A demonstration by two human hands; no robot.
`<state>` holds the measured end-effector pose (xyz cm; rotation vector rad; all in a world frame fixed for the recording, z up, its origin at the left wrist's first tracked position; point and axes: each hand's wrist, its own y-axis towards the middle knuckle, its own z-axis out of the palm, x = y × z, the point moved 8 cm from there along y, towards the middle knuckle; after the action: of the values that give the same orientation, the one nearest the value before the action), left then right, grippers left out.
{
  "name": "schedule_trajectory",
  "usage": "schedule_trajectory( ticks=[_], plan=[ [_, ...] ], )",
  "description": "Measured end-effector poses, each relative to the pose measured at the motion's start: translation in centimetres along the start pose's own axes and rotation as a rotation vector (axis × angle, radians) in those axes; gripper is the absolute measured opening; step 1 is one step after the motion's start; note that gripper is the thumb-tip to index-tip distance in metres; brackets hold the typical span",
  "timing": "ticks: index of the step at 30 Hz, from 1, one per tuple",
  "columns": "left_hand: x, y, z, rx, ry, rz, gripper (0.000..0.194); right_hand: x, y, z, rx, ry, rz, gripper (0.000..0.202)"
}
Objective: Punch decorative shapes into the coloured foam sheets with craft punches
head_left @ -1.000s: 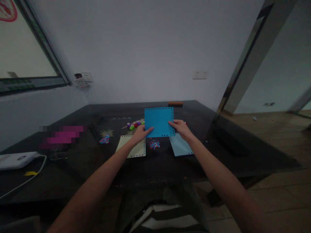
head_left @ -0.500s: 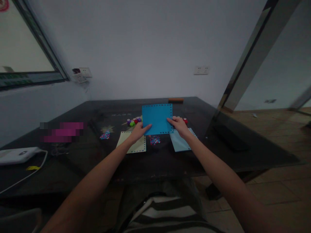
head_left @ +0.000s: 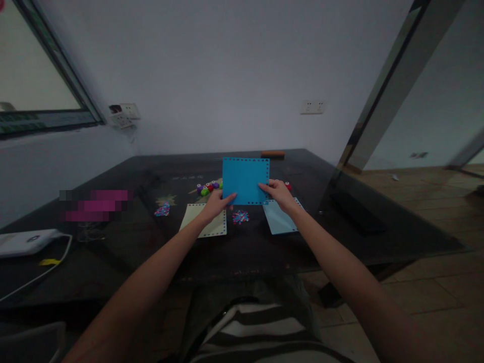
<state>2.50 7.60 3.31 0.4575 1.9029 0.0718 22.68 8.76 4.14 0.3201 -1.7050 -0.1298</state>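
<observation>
Gripping the blue sheet (head_left: 244,176) by its two sides, the left hand (head_left: 216,204) and the right hand (head_left: 280,193) are both closed on it, thumbs across the near face. The sheet, holes lining its edges, is tilted up above the dark counter (head_left: 245,257). Below lie a cream sheet (head_left: 215,228) to the left, a pale blue sheet (head_left: 279,220) to the right, and a small colourful pile (head_left: 240,217) between them.
</observation>
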Motion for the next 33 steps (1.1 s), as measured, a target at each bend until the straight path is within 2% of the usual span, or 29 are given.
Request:
schedule_trajectory(
  ticks=[3, 9, 15, 23, 27, 33],
  plan=[
    [-0.2, 0.0, 0.0, -0.013, 0.019, -0.002, 0.031, -0.1, 0.0, 0.4, 0.048, 0.081, 0.001, 0.039],
    [-0.7, -0.2, 0.1, -0.013, 0.073, 0.010, 0.030, -0.6, 0.2, 0.1, 0.051, -0.006, -0.006, 0.035],
    [0.0, 0.0, 0.3, -0.009, 0.066, -0.003, 0.029, -0.2, 0.0, 0.1, 0.038, -0.067, -0.018, 0.031],
    [0.6, 0.1, 0.8, 0.024, 0.108, -0.011, 0.033, 0.7, -0.7, 0.3, 0.037, -0.166, 0.045, 0.031],
    [0.7, 0.0, 1.6, 0.074, 0.148, -0.014, 0.033, 0.9, -0.6, -0.2, 0.014, -0.290, 0.043, 0.028],
    [1.0, 0.0, 2.5, 0.152, 0.057, -0.023, 0.042, -0.6, 0.3, -1.9, -0.055, -0.259, 0.048, 0.031]
  ],
)
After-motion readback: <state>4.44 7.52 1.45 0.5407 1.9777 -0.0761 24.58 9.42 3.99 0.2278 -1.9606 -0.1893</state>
